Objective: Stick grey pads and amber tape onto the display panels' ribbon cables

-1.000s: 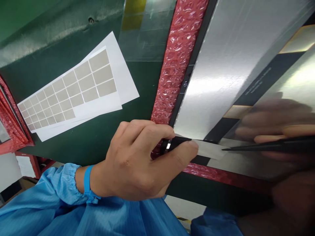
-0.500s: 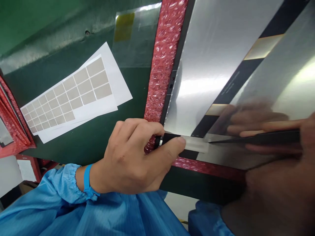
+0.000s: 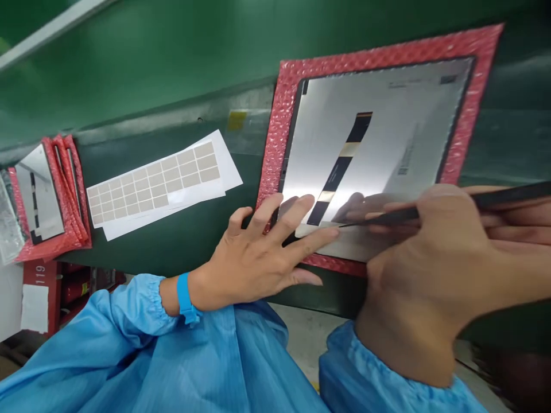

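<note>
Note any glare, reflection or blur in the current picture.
Head view: bright glare whitens the lower left of the metal panel; in that same head view, the panel dimly mirrors fingers of the right hand; also in the head view, that hand looks softer than the sticker sheet.

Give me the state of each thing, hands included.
Silver panel: lying flat on red bubble wrap.
Left hand: open, spread over the panel's near left corner.
Right hand: closed around a black tool.
Black tool: held, tip near the left hand.
Sticker sheet: grid incomplete at lower right.
Blue wristband: around the left wrist.
</note>
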`<action>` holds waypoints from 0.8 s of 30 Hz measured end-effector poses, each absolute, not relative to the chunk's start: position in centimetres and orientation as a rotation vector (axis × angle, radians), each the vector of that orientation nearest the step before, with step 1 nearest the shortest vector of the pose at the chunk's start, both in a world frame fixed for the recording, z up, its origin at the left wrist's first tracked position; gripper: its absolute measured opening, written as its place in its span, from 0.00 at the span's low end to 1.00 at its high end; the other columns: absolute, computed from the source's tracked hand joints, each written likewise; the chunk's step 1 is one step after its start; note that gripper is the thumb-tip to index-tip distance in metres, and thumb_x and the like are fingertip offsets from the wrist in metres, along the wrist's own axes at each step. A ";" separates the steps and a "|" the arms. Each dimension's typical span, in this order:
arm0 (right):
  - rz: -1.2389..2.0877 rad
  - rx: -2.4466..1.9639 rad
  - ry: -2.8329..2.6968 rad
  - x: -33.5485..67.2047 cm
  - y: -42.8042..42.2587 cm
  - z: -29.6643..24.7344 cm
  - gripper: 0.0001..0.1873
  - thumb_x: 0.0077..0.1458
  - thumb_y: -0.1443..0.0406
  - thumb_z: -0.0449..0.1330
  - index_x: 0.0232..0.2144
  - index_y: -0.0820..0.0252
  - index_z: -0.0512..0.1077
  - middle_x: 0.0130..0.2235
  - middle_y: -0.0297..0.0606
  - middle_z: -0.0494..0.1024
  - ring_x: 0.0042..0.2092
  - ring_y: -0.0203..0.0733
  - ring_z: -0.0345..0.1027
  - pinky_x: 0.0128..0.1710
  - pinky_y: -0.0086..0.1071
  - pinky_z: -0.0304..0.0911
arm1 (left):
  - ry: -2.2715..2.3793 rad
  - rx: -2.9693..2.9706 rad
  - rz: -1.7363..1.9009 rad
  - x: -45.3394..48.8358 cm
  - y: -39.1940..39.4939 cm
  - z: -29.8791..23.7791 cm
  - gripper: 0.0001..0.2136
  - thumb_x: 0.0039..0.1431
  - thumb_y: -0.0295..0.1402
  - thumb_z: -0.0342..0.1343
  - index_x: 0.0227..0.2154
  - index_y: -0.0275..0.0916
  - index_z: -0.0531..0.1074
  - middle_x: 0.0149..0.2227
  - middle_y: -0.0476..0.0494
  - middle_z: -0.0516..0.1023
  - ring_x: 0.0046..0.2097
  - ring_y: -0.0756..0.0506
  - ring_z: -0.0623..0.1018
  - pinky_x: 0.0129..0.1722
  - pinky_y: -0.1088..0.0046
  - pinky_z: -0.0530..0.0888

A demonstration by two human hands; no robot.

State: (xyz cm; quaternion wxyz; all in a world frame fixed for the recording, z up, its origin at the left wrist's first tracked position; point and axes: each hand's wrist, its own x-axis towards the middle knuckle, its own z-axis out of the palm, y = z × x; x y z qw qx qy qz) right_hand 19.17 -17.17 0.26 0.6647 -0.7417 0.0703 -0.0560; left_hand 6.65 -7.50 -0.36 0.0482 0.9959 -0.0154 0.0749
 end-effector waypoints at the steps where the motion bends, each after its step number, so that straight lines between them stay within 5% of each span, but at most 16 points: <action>1: -0.178 -1.636 0.093 19.2 -17.2 -0.2 0.04 0.47 0.67 0.60 0.26 0.62 0.67 0.27 0.37 0.71 0.30 0.48 0.74 0.22 0.33 0.68 | -0.027 3.062 0.242 6.3 -7.3 -0.3 0.31 0.65 0.59 0.54 0.66 0.53 0.67 0.70 0.40 0.63 0.68 0.33 0.62 0.59 0.56 0.60; 6: -0.216 -1.579 0.031 19.6 -17.6 -1.9 0.04 0.47 0.70 0.61 0.26 0.65 0.68 0.25 0.39 0.72 0.25 0.48 0.71 0.18 0.32 0.66 | 0.101 3.120 0.246 4.9 -6.9 0.2 0.27 0.66 0.55 0.57 0.63 0.49 0.70 0.69 0.37 0.64 0.69 0.31 0.61 0.62 0.52 0.55; 11: -0.172 -1.597 0.086 19.9 -17.9 -2.8 0.04 0.47 0.71 0.62 0.27 0.66 0.68 0.25 0.38 0.71 0.25 0.45 0.71 0.20 0.30 0.68 | -0.037 3.097 0.136 5.6 -8.0 0.7 0.27 0.73 0.52 0.47 0.64 0.40 0.68 0.71 0.35 0.60 0.71 0.32 0.58 0.65 0.51 0.55; 16: -0.168 -1.575 0.107 19.9 -17.7 -3.5 0.07 0.46 0.68 0.63 0.26 0.65 0.68 0.25 0.38 0.70 0.24 0.45 0.69 0.17 0.30 0.65 | 0.110 3.038 0.118 5.4 -7.1 1.3 0.23 0.74 0.49 0.46 0.61 0.42 0.71 0.68 0.30 0.64 0.71 0.30 0.57 0.66 0.44 0.54; 19: -0.153 -1.536 0.161 20.1 -17.7 -3.9 0.09 0.46 0.65 0.64 0.27 0.64 0.67 0.26 0.37 0.71 0.24 0.42 0.69 0.19 0.29 0.67 | 0.315 2.798 0.018 5.4 -6.1 2.2 0.22 0.74 0.49 0.46 0.54 0.39 0.73 0.67 0.30 0.65 0.69 0.30 0.60 0.65 0.45 0.58; 24: -0.161 -1.433 0.310 20.9 -17.9 -4.4 0.12 0.40 0.64 0.61 0.24 0.59 0.60 0.24 0.34 0.68 0.24 0.41 0.67 0.18 0.31 0.68 | 0.722 2.291 -0.093 8.0 -6.2 3.9 0.30 0.72 0.49 0.46 0.63 0.26 0.61 0.59 0.24 0.72 0.61 0.31 0.73 0.61 0.53 0.70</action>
